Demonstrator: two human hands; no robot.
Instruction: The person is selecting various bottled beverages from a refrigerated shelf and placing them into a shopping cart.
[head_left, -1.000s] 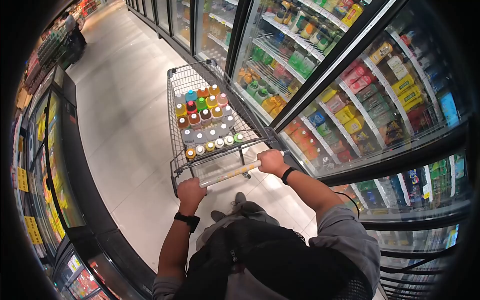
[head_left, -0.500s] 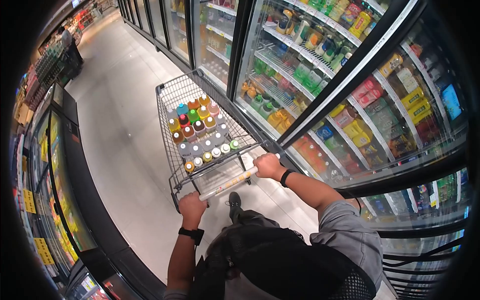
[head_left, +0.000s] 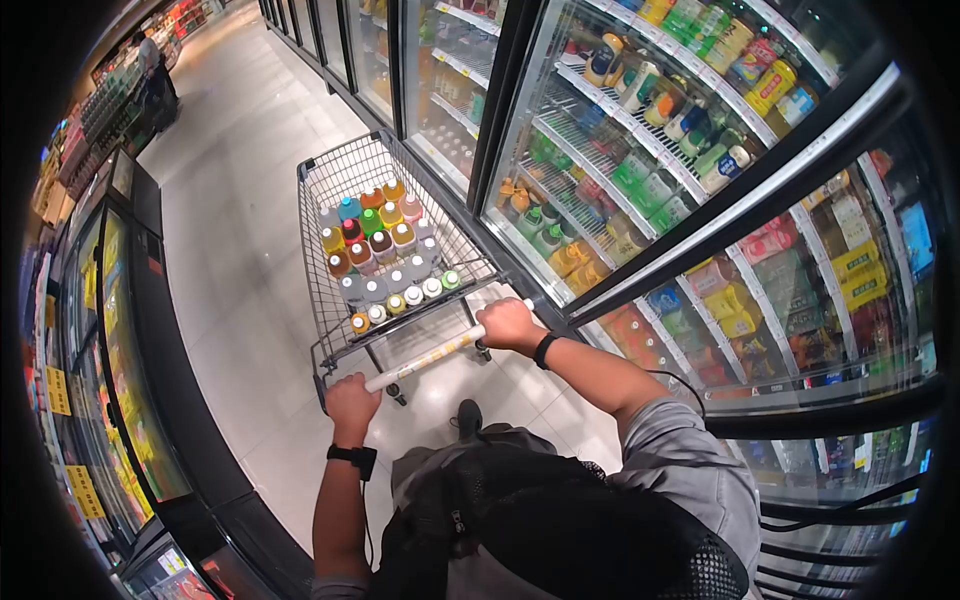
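In front of me stands a wire shopping cart (head_left: 318,235) with a pale handle bar (head_left: 440,350). My left hand (head_left: 353,405) is closed around the bar's left end, and my right hand (head_left: 508,325) wraps the bar near its right end. Several bottles (head_left: 385,240) with coloured drinks and white, orange, green or blue caps stand upright in rows inside the basket. Grey-capped bottles and a front row with white caps are nearest the handle. The palms and the undersides of my fingers are hidden.
Glass-door drink coolers (head_left: 620,130) line the right side, close to the cart. A low freezer case (head_left: 150,350) runs along the left. The tiled aisle (head_left: 225,200) stretches ahead between them. Far off at the left, a person (head_left: 155,80) stands beside stacked goods (head_left: 108,110).
In the view, the cart and both hands have shifted left, and the cart is turned slightly. Both hands keep their hold on the bar. The coolers at right appear larger.
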